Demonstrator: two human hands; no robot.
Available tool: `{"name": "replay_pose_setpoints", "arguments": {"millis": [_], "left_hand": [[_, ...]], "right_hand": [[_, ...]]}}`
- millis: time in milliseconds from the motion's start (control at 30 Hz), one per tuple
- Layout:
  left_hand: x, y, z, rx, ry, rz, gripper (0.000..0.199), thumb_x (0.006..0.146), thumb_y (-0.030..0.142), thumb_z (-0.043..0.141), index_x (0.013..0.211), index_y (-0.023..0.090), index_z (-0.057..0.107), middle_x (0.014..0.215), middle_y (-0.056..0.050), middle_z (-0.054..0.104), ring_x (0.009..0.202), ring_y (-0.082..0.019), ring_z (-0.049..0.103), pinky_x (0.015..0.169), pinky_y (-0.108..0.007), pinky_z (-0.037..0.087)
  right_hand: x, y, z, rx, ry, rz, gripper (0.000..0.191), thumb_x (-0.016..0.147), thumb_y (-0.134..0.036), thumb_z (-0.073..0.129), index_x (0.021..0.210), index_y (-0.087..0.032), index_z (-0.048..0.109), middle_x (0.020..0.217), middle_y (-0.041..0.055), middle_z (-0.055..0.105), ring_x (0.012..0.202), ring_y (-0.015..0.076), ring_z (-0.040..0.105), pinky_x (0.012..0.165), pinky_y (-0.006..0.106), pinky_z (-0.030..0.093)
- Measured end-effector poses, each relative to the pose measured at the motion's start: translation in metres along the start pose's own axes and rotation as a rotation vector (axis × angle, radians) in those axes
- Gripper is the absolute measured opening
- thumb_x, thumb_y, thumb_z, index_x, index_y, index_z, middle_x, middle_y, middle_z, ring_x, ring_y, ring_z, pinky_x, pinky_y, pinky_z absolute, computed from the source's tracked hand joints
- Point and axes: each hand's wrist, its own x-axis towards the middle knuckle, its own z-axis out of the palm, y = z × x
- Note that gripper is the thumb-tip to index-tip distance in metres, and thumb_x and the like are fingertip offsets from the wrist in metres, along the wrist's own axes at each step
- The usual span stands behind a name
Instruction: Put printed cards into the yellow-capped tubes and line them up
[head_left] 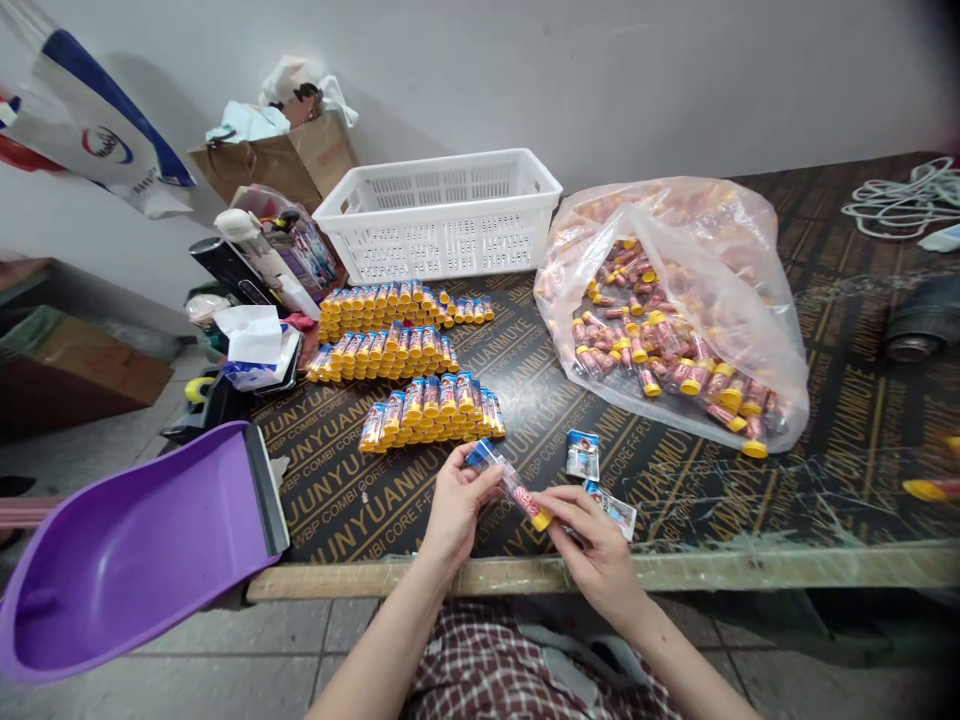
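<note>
My left hand (459,500) pinches a clear plastic label sleeve (484,457) with blue printing. In my right hand (589,540), the fingertips grip the yellow-capped end of a small clear tube (523,497) with pink contents. Tube and sleeve meet in one slanting line between the hands; how far one sits inside the other I cannot tell. Right of the tube lie flat printed sleeves, one (583,456) above another (613,511). Beyond my left hand, labelled tubes are stacked in rows, the nearest stack (431,400) with yellow ends facing me.
An open plastic bag (667,300) full of unlabelled tubes lies at the right. Behind the stacks stands a white slotted basket (442,235). A purple dustpan (142,560) juts out at the left, by the table's wooden front edge (705,568). A coiled white cord (904,200) lies far right.
</note>
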Motion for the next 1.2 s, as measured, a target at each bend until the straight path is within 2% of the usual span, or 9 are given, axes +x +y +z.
{"name": "replay_pose_setpoints", "arguments": {"millis": [67,133,233,367,467,600,1200], "left_hand": [[-0.002,0.001,0.001,0.031,-0.046,-0.038,0.052,0.057,0.024,0.084,0.101,0.015,0.057,0.078,-0.003,0.070,0.066,-0.012,0.064,0.065,-0.023,0.050],[-0.005,0.001,0.002,0.078,-0.128,-0.109,0.052,0.056,0.025,0.085,0.100,0.012,0.060,0.081,-0.006,0.070,0.068,-0.014,0.064,0.067,-0.024,0.050],[-0.010,0.000,0.006,0.133,-0.235,-0.196,0.041,0.062,0.033,0.081,0.092,0.009,0.066,0.081,-0.009,0.069,0.069,-0.014,0.063,0.066,-0.025,0.050],[-0.015,0.000,0.010,0.158,-0.261,-0.237,0.037,0.065,0.038,0.078,0.086,0.009,0.069,0.073,-0.007,0.068,0.062,-0.012,0.060,0.060,-0.023,0.048],[-0.017,-0.001,0.012,0.145,-0.258,-0.253,0.039,0.060,0.037,0.081,0.085,0.010,0.070,0.070,-0.006,0.067,0.058,-0.011,0.058,0.056,-0.021,0.046],[-0.018,-0.005,0.012,0.134,-0.248,-0.259,0.040,0.058,0.037,0.082,0.086,0.010,0.071,0.072,-0.006,0.068,0.059,-0.011,0.059,0.057,-0.022,0.046],[-0.018,-0.004,0.012,0.127,-0.251,-0.273,0.040,0.059,0.036,0.081,0.087,0.009,0.070,0.071,-0.007,0.067,0.057,-0.010,0.058,0.055,-0.020,0.047]], "right_hand": [[0.002,0.002,0.000,-0.032,0.007,-0.005,0.050,0.087,-0.009,0.049,0.130,-0.033,0.049,0.110,0.0055,0.055,0.099,0.0180,0.059,0.085,0.032,0.053],[0.006,0.003,0.000,-0.066,0.018,-0.027,0.061,0.083,-0.010,0.052,0.137,-0.034,0.040,0.120,0.0071,0.050,0.108,0.0215,0.056,0.091,0.038,0.050],[0.014,0.002,-0.001,-0.055,0.014,-0.058,0.077,0.076,-0.008,0.055,0.143,-0.033,0.028,0.138,0.0081,0.038,0.124,0.0269,0.044,0.099,0.045,0.045],[0.023,0.000,-0.006,0.066,-0.115,-0.078,0.087,0.065,-0.005,0.053,0.144,-0.029,0.024,0.149,0.0077,0.025,0.132,0.0285,0.036,0.101,0.044,0.045],[0.024,0.001,-0.009,0.089,-0.202,-0.107,0.089,0.062,-0.004,0.050,0.144,-0.026,0.024,0.146,0.0085,0.033,0.132,0.0281,0.037,0.106,0.045,0.040],[0.023,0.003,-0.008,0.101,-0.221,-0.087,0.087,0.060,-0.004,0.049,0.142,-0.026,0.029,0.138,0.0090,0.044,0.126,0.0262,0.046,0.105,0.043,0.041],[0.022,0.005,-0.003,0.210,-0.156,-0.047,0.084,0.060,-0.003,0.051,0.139,-0.024,0.031,0.136,0.0104,0.046,0.120,0.0252,0.052,0.100,0.039,0.046]]}}
